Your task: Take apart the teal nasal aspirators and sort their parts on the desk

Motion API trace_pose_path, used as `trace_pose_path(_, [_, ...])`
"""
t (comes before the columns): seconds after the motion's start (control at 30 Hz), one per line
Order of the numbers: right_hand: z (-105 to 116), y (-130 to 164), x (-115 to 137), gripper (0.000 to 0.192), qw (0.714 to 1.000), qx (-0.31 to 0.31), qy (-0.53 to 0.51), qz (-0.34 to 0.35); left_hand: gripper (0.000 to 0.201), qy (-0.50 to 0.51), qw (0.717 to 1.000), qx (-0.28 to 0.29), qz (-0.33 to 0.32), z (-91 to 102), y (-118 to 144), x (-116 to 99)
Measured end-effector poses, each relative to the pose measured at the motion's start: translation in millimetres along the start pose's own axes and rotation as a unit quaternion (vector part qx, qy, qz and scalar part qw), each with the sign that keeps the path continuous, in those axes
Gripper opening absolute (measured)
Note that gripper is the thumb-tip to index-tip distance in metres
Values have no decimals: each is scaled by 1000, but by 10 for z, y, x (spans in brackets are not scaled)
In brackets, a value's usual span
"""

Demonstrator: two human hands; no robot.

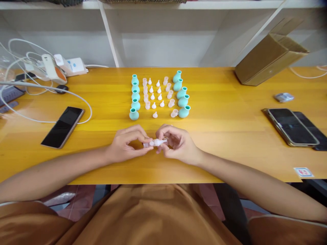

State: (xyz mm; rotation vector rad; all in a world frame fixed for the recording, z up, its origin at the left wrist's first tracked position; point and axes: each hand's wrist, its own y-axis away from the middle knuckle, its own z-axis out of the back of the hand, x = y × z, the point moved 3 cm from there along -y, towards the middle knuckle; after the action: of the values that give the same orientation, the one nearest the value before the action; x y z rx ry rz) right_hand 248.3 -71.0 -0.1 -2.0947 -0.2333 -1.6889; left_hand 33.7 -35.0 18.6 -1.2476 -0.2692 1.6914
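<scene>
Above the table edge, left hand (pixel 125 144) and right hand (pixel 176 143) pinching half-hidden clear piece (pixel 155 143)

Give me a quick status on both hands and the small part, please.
Left hand and right hand both closed on the small translucent part, just above the yellow table. Teal bulbs and pale tips in rows beyond. Nothing between.

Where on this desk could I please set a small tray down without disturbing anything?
Bare wood lies between the teal bulbs and the right phones, and between the left phone and the bulbs. It is crowded around the cables.
</scene>
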Motion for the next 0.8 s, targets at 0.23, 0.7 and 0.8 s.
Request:
trace_pose_path(0.23, [16,4,-28,24,1000,4,-1,2,18,4,1000,25,-18,-7,-1,-22])
trace_pose_path(0.7, [12,-12,74,26,997,-15,76,27,19,-10,1000,21,-15,-22,-8,-27])
trace_pose_path(0.8, [21,-24,159,26,989,-18,136,59,20,-25,999,6,-29,-23,-28,-28])
